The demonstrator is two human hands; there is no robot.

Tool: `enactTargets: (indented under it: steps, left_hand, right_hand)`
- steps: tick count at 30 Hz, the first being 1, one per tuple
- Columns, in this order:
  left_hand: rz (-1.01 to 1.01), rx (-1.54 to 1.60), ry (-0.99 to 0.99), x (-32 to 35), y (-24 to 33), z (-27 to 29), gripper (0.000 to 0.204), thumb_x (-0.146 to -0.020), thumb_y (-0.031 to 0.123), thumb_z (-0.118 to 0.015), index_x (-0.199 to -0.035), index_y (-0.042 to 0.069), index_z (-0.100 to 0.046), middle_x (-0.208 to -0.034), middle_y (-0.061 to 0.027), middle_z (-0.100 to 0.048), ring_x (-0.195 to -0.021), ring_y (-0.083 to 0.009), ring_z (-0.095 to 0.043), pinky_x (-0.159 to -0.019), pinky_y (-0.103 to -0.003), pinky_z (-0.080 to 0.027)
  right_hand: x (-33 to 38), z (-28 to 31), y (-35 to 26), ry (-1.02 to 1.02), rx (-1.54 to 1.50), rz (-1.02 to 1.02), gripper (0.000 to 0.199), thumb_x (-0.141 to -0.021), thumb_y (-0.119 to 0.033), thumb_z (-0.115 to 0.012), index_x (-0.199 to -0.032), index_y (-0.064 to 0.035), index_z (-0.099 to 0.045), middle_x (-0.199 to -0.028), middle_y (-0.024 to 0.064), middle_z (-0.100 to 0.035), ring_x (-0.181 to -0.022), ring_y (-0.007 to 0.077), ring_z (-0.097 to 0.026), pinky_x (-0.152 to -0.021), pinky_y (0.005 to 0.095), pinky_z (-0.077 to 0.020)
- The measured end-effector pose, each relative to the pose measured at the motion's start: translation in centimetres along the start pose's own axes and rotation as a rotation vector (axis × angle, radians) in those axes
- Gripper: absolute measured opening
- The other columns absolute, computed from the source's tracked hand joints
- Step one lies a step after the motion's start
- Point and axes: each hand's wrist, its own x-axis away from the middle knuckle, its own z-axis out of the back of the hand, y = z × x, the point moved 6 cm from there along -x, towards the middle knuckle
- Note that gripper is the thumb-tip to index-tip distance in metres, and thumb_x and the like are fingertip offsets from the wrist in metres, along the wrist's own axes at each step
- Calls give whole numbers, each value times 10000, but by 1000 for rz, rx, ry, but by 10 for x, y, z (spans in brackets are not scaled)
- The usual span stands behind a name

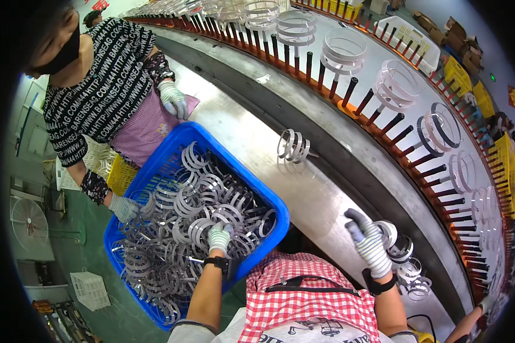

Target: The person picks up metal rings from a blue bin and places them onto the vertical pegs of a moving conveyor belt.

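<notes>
My left hand, in a striped grey-tipped glove, reaches into a blue plastic basket heaped with silvery metal ring frames. Its fingers are closed on one of these curved frames; their tips are partly hidden in the pile. My right hand, gloved the same way, is raised over the metal bench with its fingers apart and nothing in them. Just beside it, several ring frames stand in a row along the bench. Another single ring frame rests farther up the bench.
A curved conveyor carries upright black-tipped pegs, some topped with ring frames. At left, a co-worker in a patterned shirt has one gloved hand at the basket and another near the bench. A white crate sits on the floor.
</notes>
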Motion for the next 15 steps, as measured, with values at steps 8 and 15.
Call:
enactTargets:
  steps: [8,15]
  left_hand:
    - [-71,423,-89,125,64,75,339,-855,288,-549,-969,-25,-617,-791,-180,-637,-681,-261,-601,-657,-348,-466]
    - [-329,428,-367,258,174,93,313,-848,251,-522,-986,-17,-603,-748,-159,-603,-644,-256,-589,-629,-344,-462]
  right_hand:
    - [45,-88,-41,-252,467,586,434,-773,-167,-571,-1184,-52,-494,-1126,146,-537,-1070,321,-496,-936,430,-373]
    - [87,-98,-30,-87,832,867,466,-707,-160,-592,-1158,-80,-510,-1153,115,-520,-1132,289,-458,-1012,487,-296]
